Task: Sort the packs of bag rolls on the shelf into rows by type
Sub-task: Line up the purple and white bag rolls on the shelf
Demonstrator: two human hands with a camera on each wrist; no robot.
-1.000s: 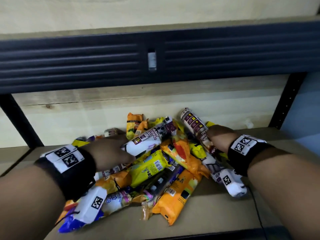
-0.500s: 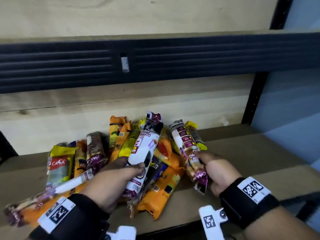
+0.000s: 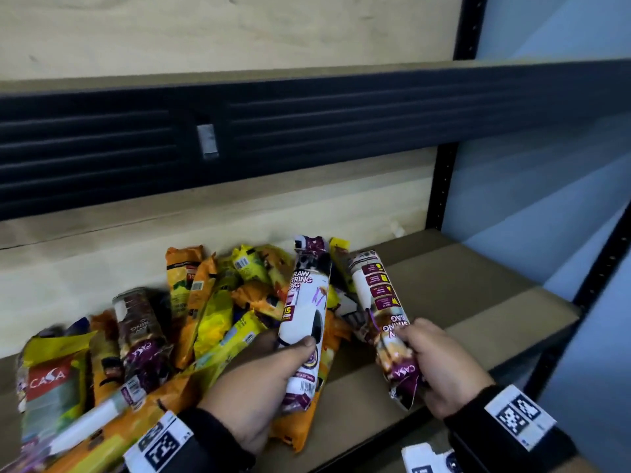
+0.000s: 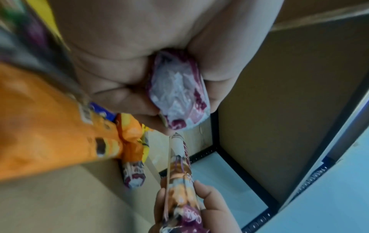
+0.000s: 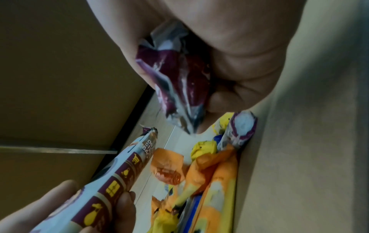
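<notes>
A mixed pile of bag-roll packs (image 3: pixel 218 302) in orange, yellow and maroon lies on the left half of the shelf board (image 3: pixel 461 302). My left hand (image 3: pixel 273 356) grips a white-and-maroon draw string bag pack (image 3: pixel 304 312) by its lower part, with its top pointing at the back wall. My right hand (image 3: pixel 423 349) grips a second pack of the same type (image 3: pixel 379 302), just right of the pile. In the left wrist view the gripped pack's end (image 4: pixel 179 94) shows between fingers and palm. The right wrist view shows the other pack's crumpled end (image 5: pixel 179 82) in my fist.
A third maroon pack (image 3: pixel 140 332) and a green-and-yellow CASA pack (image 3: pixel 51 380) lie at the pile's left. The upper shelf's black beam (image 3: pixel 307 131) hangs overhead. A black upright (image 3: pixel 440 186) and a blue wall (image 3: pixel 546 165) bound the right side.
Both hands have closed on a white-and-maroon pack each and drawn them out of the pile toward the shelf's front. The head view has swung to the right.
</notes>
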